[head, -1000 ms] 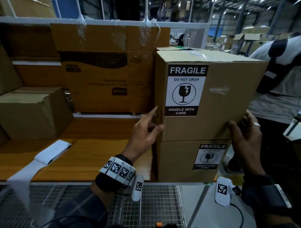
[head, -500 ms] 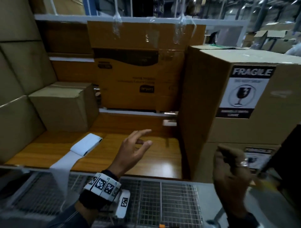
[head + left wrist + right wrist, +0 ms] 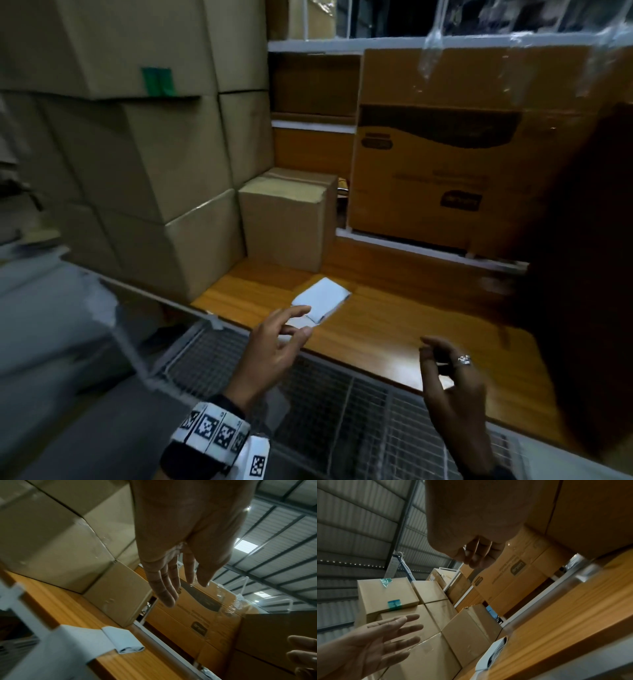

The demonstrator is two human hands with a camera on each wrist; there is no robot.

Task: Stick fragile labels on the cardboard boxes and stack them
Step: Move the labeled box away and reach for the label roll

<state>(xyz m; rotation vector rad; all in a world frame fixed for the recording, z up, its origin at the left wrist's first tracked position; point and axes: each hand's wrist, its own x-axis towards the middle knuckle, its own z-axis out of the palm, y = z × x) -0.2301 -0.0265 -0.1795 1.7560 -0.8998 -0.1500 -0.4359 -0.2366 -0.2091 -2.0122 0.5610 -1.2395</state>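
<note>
My left hand hovered with fingers spread, holding nothing, just above the white folded strip of label backing lying on the wooden worktop. My right hand hung near it, fingers loosely curled and empty. The small plain brown cardboard box stood unlabelled at the back, beside the tall stack of tan cartons. To do it well I judged I should pinch the strip's free edge, peel slowly, and keep the sticker flat

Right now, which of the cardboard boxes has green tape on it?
The top box of the left-hand stack: green tape on its lower edge. The small box has none.
</note>
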